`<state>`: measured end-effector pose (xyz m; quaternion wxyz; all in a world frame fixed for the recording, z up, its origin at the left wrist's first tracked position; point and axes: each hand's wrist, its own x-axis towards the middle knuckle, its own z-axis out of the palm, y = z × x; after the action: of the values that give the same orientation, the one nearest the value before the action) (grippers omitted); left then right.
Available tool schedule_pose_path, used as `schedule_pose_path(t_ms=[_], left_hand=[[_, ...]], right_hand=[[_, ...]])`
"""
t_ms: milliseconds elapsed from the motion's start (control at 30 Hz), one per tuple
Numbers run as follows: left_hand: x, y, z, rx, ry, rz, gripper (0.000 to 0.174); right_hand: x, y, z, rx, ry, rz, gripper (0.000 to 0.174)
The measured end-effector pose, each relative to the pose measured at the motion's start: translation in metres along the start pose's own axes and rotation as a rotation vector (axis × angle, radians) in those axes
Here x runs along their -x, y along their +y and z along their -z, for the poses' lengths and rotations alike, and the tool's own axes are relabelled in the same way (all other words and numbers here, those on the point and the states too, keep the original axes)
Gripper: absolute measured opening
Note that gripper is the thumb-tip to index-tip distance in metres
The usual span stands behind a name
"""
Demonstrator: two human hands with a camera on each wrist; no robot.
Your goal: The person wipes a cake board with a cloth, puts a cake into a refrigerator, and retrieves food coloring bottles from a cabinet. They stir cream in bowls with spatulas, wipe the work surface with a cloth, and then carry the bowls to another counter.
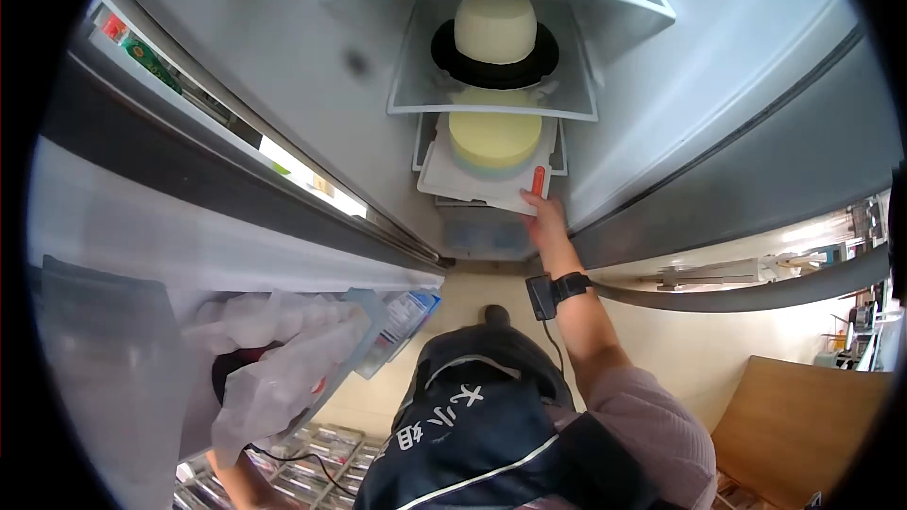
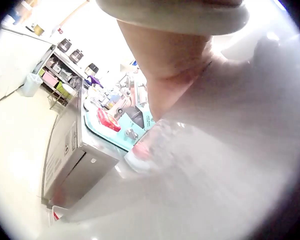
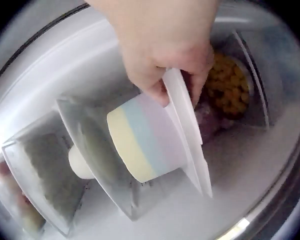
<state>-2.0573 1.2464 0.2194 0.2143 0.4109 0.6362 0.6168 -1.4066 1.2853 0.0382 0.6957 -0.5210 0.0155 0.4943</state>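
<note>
My right hand (image 1: 546, 215) grips the near right corner of a white cake board (image 1: 446, 179), thumb on top and fingers beneath. A round cake (image 3: 149, 137) with yellow, blue and lavender bands stands on that board, on a low level of the open fridge. Directly above, a white cake (image 1: 495, 26) sits on a black round board (image 1: 448, 59) on a glass shelf (image 1: 402, 94). My left hand (image 2: 172, 75) lies against a pale grey surface beside the open left door; its fingers are hidden, and I cannot tell what they grip.
Door bins hold clear plastic bags (image 1: 283, 349). Below the cake board lies a round container of orange-yellow pieces (image 3: 229, 85). Fridge doors flank me on both sides. A wooden table (image 1: 803, 425) stands at the right, and a steel counter (image 2: 85, 145) stands beyond my left hand.
</note>
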Motion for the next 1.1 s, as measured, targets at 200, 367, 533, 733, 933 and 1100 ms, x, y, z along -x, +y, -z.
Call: schedule_pose_path(t_ms=[200,367,533,733,933,1100], left_hand=[[0.004,0.004,-0.002,-0.026,0.001,0.014,0.023],[0.007,0.01,-0.008,-0.036,0.0,0.01,0.024],[0.002,0.017,-0.014,-0.05,-0.002,0.003,0.025],[0.003,0.021,-0.018,-0.05,-0.054,-0.022,0.025],[0.024,0.028,-0.016,-0.217,-0.219,-0.076,0.027],[0.008,0.028,-0.039,-0.406,-0.34,-0.116,0.028]], right_hand=[[-0.007,0.033,0.021,0.751,0.019,0.843,0.071],[-0.021,0.022,0.0,0.539,0.043,0.775,0.043],[-0.028,-0.014,-0.046,1.167,0.424,0.642,0.043],[-0.034,-0.013,-0.048,1.225,0.457,0.76,0.042],[0.017,0.075,0.012,1.32,-0.031,0.832,0.032],[0.072,0.154,0.037,1.839,-0.81,0.191,0.019]])
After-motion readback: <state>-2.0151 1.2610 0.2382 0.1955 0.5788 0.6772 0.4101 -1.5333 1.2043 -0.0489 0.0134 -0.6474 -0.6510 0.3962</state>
